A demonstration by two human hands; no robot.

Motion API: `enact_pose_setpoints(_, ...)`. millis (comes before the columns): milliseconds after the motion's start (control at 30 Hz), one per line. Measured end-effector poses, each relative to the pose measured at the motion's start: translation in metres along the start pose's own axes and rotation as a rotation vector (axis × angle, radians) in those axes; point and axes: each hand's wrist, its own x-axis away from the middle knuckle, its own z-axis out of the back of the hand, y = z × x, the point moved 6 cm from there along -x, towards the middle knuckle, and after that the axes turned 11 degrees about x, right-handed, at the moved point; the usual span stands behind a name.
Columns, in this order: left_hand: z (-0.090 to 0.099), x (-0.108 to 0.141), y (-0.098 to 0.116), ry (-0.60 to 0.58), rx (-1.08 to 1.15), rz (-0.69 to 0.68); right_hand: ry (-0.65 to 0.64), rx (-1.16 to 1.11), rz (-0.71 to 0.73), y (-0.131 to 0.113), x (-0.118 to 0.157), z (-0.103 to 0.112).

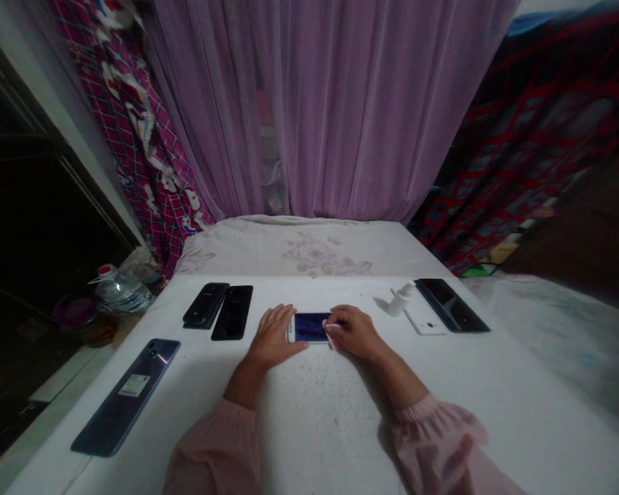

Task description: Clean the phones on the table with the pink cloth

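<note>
A white-framed smartphone [309, 327] lies crosswise on the white tabletop, its dark screen facing up. My left hand [274, 335] grips its left end, with the thumb along the near edge and the fingers at the far edge. In my right hand [355, 333] a small pink cloth [333, 335] is pinched and pressed against the right part of the screen. The fingers cover some of the cloth and the phone's right end.
Left on the white table [309, 426] are two dark phones [206, 306], a black phone [233, 313] and a large dark-backed phone [128, 395]. A white spray bottle [401, 300], a white phone [424, 315] and a dark tablet-like device [452, 306] stand or lie right. Purple curtains [351, 110] hang behind.
</note>
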Motion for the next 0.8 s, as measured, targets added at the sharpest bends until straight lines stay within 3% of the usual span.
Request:
enact_pose_setpoints(433, 0.004, 0.001, 0.007, -0.026, -0.019, 0.038, 0.130, 0.127, -0.124, -0.002, -0.006, -0.002)
enact_pose_setpoints(800, 0.003, 0.000, 0.004, -0.022, -0.028, 0.037, -0.065, 0.029, 0.013, -0.014, 0.002, 0.004)
